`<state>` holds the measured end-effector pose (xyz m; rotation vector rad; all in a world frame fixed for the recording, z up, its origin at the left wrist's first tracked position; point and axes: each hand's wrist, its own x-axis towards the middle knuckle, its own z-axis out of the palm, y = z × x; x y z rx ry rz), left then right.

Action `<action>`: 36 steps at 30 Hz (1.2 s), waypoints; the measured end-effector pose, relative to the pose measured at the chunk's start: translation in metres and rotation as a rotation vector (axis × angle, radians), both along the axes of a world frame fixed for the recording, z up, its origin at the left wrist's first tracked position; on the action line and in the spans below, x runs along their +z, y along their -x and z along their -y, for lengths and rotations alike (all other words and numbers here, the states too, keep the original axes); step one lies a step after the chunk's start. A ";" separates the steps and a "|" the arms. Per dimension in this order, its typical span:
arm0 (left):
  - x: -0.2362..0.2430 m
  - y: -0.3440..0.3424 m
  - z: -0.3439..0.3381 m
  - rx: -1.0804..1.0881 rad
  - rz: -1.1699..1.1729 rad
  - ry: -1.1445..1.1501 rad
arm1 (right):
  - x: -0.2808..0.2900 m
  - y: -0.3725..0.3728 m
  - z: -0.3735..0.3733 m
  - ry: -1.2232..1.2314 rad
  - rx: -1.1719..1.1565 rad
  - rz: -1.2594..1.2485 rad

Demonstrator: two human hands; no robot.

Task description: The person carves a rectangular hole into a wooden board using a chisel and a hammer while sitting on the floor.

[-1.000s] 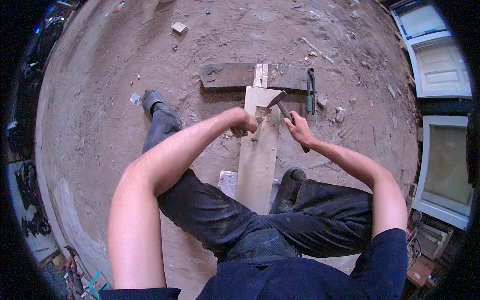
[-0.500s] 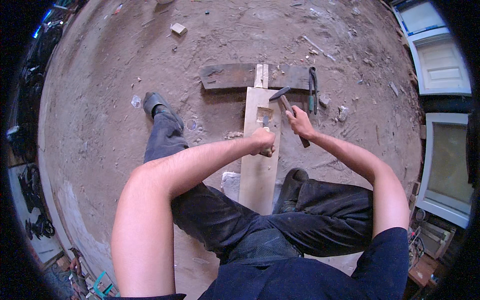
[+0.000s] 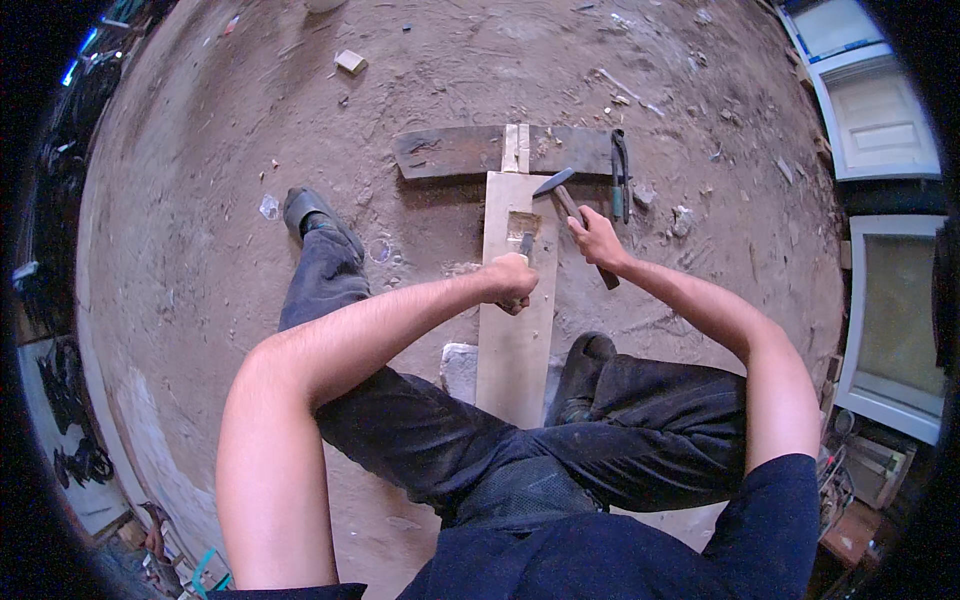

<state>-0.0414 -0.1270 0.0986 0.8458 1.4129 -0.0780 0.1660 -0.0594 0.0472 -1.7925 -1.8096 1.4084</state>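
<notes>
A long pale wooden plank (image 3: pixel 515 330) lies lengthwise between my legs, with a square recess (image 3: pixel 522 225) cut near its far end. My left hand (image 3: pixel 513 281) is closed around a chisel (image 3: pixel 525 247) whose blade points toward the recess. My right hand (image 3: pixel 597 239) grips the wooden handle of a hammer (image 3: pixel 570 205), its metal head raised just right of the plank's far end. A dark board (image 3: pixel 450 150) lies crosswise under the plank's far end.
I sit on a dusty dirt floor with my left leg stretched out and my shoe (image 3: pixel 305 207) left of the plank. Pliers (image 3: pixel 619 170) lie right of the dark board. A stone block (image 3: pixel 460 368) props the plank. White framed panels (image 3: pixel 880 110) stand at the right.
My left hand slid back along the plank toward me with the chisel. The hammer in my right hand swung up and away from the recess.
</notes>
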 end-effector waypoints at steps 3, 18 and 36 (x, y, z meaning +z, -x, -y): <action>-0.017 0.012 -0.001 -0.646 0.000 -0.446 | -0.008 0.000 -0.003 -0.064 0.039 0.046; 0.005 -0.032 0.003 0.493 0.171 0.237 | -0.003 0.000 -0.002 0.030 0.017 -0.006; 0.004 -0.023 0.006 0.365 0.068 0.136 | -0.019 -0.010 -0.004 -0.091 0.063 -0.027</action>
